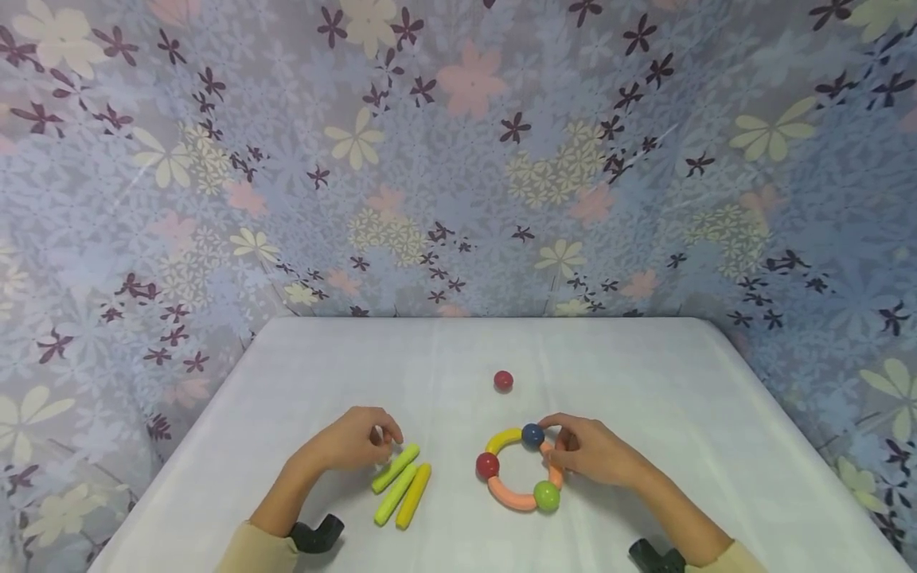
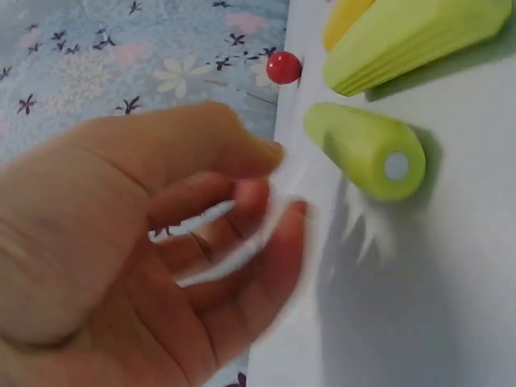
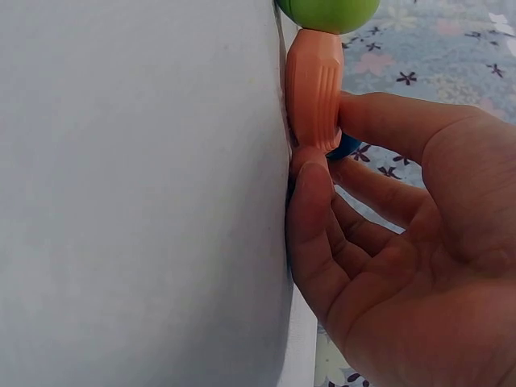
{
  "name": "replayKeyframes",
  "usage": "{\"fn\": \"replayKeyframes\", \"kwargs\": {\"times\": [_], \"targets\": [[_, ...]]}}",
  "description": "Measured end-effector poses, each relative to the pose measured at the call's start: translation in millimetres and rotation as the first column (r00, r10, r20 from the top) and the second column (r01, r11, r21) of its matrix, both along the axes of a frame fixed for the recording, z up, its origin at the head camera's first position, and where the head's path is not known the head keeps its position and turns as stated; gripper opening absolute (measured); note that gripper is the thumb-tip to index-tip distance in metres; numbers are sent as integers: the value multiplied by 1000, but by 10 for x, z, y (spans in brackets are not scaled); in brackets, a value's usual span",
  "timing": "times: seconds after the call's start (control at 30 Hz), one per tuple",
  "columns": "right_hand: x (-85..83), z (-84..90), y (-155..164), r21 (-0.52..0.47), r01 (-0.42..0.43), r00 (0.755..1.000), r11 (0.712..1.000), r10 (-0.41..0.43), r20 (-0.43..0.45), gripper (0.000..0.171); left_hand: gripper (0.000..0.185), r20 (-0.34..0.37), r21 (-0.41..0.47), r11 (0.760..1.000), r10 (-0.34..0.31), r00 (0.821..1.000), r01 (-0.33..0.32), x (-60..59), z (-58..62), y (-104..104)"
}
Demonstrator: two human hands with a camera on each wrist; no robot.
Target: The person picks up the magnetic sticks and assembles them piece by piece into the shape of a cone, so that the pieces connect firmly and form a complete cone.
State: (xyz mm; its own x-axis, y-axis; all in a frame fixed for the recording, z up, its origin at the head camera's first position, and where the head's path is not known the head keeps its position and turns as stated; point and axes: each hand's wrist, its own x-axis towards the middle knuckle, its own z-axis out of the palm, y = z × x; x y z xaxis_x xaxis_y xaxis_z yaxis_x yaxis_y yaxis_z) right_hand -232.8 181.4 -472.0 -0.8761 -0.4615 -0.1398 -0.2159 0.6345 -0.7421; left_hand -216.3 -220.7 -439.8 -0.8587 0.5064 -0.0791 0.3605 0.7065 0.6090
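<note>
A staged tabletop set: white-covered table (image 1: pixel 645 374) enclosed by flower-print cloth backdrop (image 1: pixel 458 159) on three sides.

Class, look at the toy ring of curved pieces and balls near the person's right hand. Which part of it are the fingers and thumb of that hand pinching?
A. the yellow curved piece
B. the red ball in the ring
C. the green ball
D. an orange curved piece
D: the right wrist view shows the right hand pinching an orange curved piece just below the green ball.

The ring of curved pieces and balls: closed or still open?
Cannot tell. The ring shows yellow and peach arcs joined by balls, but the right hand covers its right side.
</note>
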Motion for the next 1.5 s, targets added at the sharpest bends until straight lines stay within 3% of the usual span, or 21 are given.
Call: {"fn": "replayKeyframes", "kwargs": {"times": [0.3,0.63,0.83,1.07,1.27,1.5], "targets": [[-3,46,-29,2,1,1000,1000,-1,-28,48,25,91,-35,999,7,996,-4,18,-14,87],[22,77,-38,-14,-16,1000,1000,16,-19,50,28,38,-33,999,24,999,-22,10,-58,98],[26,56,-23,3,-1,1000,1000,1,-10,49,30,13,-95,994,57,998,-55,25,-69,165],[35,38,8,11,6,1000,1000,-6,-8,49,31,-8,-150,986,75,997,-75,14,79,205],[35,36,1,-3,-23,999,1000,23,-23,48,26,-106,-78,996,27,994,-36,-111,205,212],[19,15,2,5,-18,1000,1000,18,-21,48,25,-148,118,993,36,988,-19,-224,291,374]]}}
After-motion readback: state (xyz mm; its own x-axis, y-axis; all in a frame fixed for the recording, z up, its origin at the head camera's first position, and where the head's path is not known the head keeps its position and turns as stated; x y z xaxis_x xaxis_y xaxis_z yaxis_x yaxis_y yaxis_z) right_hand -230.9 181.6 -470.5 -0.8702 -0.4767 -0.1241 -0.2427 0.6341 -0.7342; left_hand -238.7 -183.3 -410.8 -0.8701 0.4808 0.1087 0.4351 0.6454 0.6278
